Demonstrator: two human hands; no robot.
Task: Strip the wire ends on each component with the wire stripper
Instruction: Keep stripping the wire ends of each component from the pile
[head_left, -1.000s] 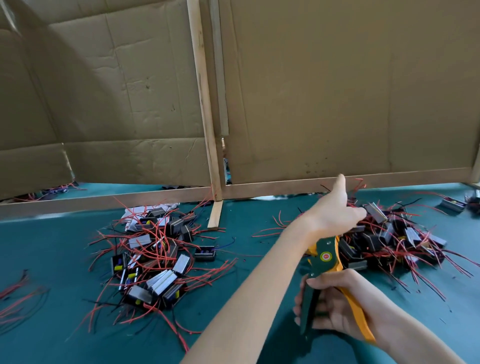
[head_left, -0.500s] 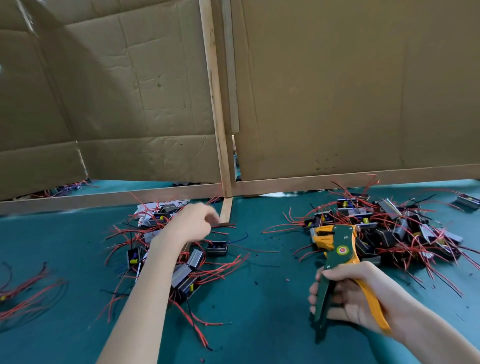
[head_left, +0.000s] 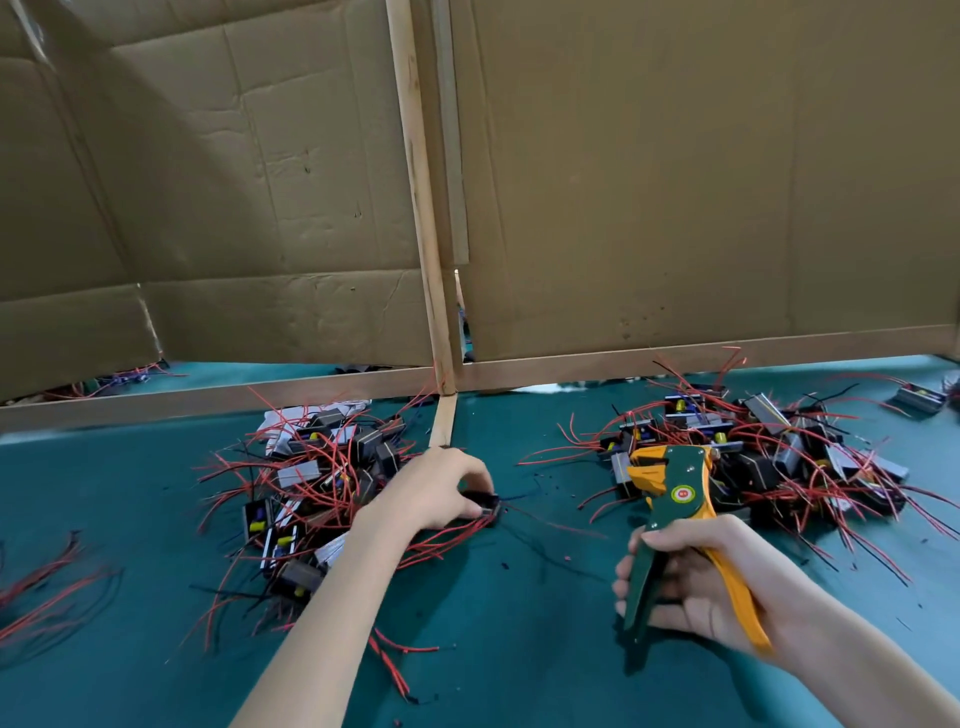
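Two hands: I see left hand (head_left: 436, 488) and right hand (head_left: 691, 587), each closed on something.
Left hand: fingers curled down, pinching a small black component (head_left: 485, 506) on the bench (head_left: 519, 649).
Right hand: wrapped round the wire stripper (head_left: 675, 496), head pointing to the far edge.
Left pile (head_left: 322, 478): red-wired parts, touching the pinched component.
Right pile (head_left: 769, 447): just beyond the stripper head, toward the far right corner.
Far edge: cardboard wall (head_left: 675, 182).

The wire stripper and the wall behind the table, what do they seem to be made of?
Wire stripper: probably plastic shells, green and orange, smooth with slight sheen. Wall: brown cardboard, matte, shown by creases and fold lines; its frame strips look like bare pale wood.
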